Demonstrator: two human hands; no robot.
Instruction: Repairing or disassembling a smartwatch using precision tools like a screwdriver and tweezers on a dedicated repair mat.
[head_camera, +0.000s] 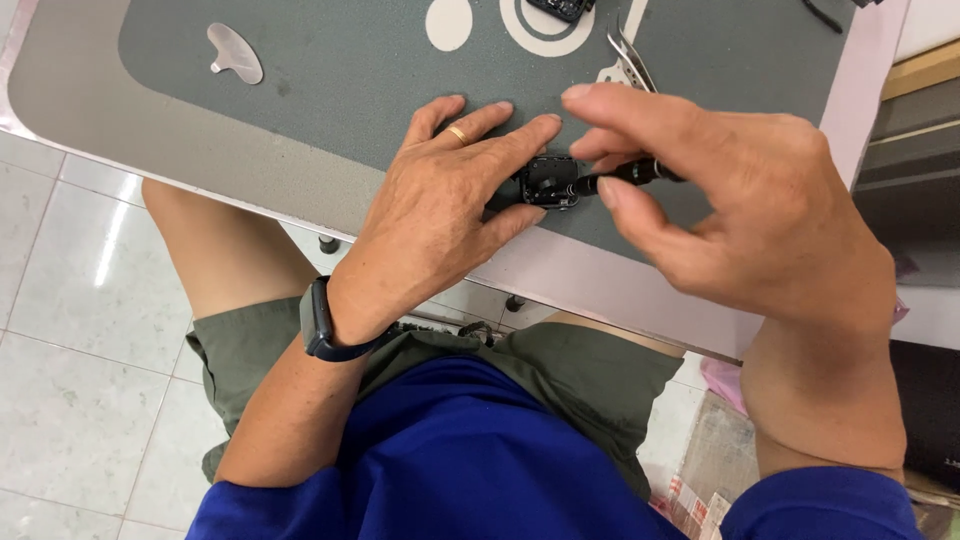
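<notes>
- Two hands are at work: the left hand (450, 200) and the right hand (740, 200), both over a grey work mat (330, 80) near its front edge
- One small black device (548, 182) lies on the mat between the hands; it is squarish, with a dark open face, a round part in the middle and small metal bits at its edges
- The left hand lies flat with fingers spread, fingertips pressing the device's left side to steady it; a gold ring (457, 134) sits on one finger and a dark wristband (322, 325) on the wrist
- The right hand pinches one slim black tool (630, 175) between thumb and fingers, its tip touching the device's right edge
- One pair of metal tweezers (625, 60) lies just behind the right hand
- One flat, pale opening pick (236, 52) rests well apart at the mat's far left
- No container shows
</notes>
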